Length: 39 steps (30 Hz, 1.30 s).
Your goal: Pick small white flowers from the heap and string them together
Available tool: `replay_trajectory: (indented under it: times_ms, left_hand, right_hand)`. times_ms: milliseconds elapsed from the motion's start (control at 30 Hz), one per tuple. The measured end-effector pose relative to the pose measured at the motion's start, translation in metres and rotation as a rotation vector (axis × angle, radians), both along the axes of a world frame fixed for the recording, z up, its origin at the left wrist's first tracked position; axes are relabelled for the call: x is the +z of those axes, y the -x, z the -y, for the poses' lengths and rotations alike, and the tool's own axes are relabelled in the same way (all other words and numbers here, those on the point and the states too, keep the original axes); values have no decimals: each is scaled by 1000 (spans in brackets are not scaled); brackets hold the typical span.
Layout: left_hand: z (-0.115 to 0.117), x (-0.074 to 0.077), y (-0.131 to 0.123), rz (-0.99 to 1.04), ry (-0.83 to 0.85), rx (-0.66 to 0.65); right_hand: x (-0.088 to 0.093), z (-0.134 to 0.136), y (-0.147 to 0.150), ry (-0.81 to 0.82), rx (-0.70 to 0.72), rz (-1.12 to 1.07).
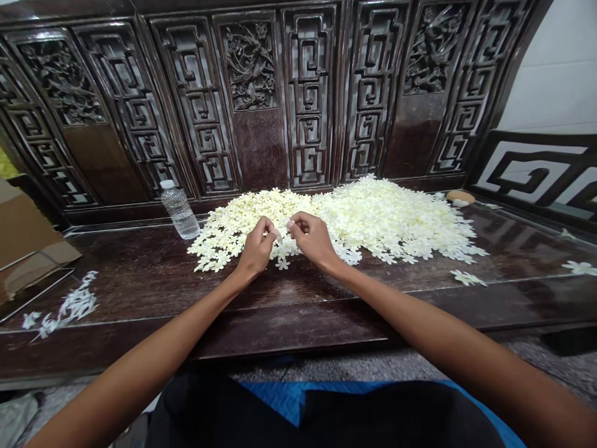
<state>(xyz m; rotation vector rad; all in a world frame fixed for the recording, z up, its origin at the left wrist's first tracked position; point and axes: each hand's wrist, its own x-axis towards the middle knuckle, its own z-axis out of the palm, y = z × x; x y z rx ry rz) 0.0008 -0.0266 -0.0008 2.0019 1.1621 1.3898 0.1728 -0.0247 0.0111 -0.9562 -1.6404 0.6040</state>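
A wide heap of small white and pale yellow artificial-looking flowers lies on the dark wooden bench seat. At the front of its yellower left part, my two hands are close together but apart. My left hand is closed in a pinch, thumb against the forefinger. My right hand faces it, also pinched, with its fingertips just above the flowers. Anything between the fingertips is too small to make out. A few single flowers lie just below my hands.
A clear plastic bottle stands left of the heap. Thin white strips and a torn cardboard box are at the far left. A carved wooden backrest rises behind. Loose flowers and a tan oval object lie right.
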Motion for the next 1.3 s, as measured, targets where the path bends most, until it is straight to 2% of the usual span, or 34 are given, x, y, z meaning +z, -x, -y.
replay_trajectory:
  times_ms: [100,200,433,567,967,1300]
  left_hand:
    - [4,3,-3,-29,-26,4]
    - [6,4,-5,-164,-82,43]
    - [-1,2,1,-376,-217,169]
    - [-3,2,4,-432,-242,177]
    - [2,7,1,-370,-176,71]
    - [0,4,1,-291,-149,86]
  right_hand:
    - [0,0,1,-5,-4,6]
    - [-2,-1,1,4,46,-28]
    - [-2,0,3,88,190,-85]
    - [-3,1,3,100,217,-88]
    - [-6,-2,2,99,213,-64]
    - [-2,4,2,25,176,34]
